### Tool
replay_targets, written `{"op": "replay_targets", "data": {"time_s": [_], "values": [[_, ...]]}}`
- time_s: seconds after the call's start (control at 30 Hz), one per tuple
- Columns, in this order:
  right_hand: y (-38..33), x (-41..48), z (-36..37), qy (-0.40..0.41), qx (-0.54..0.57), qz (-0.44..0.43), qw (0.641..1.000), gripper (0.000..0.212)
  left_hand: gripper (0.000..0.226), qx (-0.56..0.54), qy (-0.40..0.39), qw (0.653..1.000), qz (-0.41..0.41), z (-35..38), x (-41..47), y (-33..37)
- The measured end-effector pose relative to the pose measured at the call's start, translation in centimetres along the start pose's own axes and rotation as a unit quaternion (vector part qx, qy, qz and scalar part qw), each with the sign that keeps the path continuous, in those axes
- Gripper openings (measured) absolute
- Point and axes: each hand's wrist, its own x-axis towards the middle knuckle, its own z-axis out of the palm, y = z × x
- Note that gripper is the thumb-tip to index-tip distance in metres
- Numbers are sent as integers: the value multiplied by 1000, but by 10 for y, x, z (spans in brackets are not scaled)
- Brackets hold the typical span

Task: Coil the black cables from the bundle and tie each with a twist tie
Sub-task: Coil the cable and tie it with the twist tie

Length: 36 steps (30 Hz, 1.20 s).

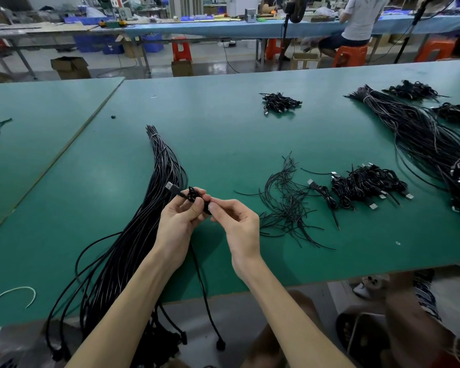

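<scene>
In the head view, the person's left grip (181,216) curls its fingers round a small coil wound at the plug end of a thin black cable (193,194). The cable's silver USB plug (171,187) pokes out up and to the left of that grip. The right grip (237,221), fingertips against the left one, pinches the same coil between thumb and forefinger. The rest of the cable drops from under the left grip, crosses the near edge of the green matte surface (223,123) and hangs below it, ending in a dark connector (220,345).

The long bundle of loose black cables (141,235) lies just left of and partly beneath the left grip. A scatter of thin black twist ties (290,205) lies near the right grip, on its right. A heap of tied black coils (367,184) sits further right.

Most of the length looks unwound, so coiling appears to be at an early stage. It would go best if the left grip clamps the loops flat and equal in size. Meanwhile the right grip should feed the slack up in even laps, letting the cable roll so it does not kink. The hanging tail could snag on the bundle, so it should be drawn up clear of it.
</scene>
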Motion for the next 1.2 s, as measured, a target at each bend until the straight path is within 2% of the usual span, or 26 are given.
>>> {"op": "replay_targets", "data": {"time_s": [0.43,0.53,0.73,1.0,1.2], "values": [[0,1,-2,29,30,15,999,8,11,3,-23,1000,10,6,-3,0],[1,1,-2,33,31,18,999,9,19,1,-27,1000,12,5,-4,0],[-1,2,-3,34,43,23,998,7,15,5,-63,998,4,4,-2,-1],[-2,1,-3,24,57,24,998,15,8,67,-12,998,19,5,-4,-4],[-4,1,-3,18,53,35,998,27,18,108,-2,994,12,7,-6,-6]]}}
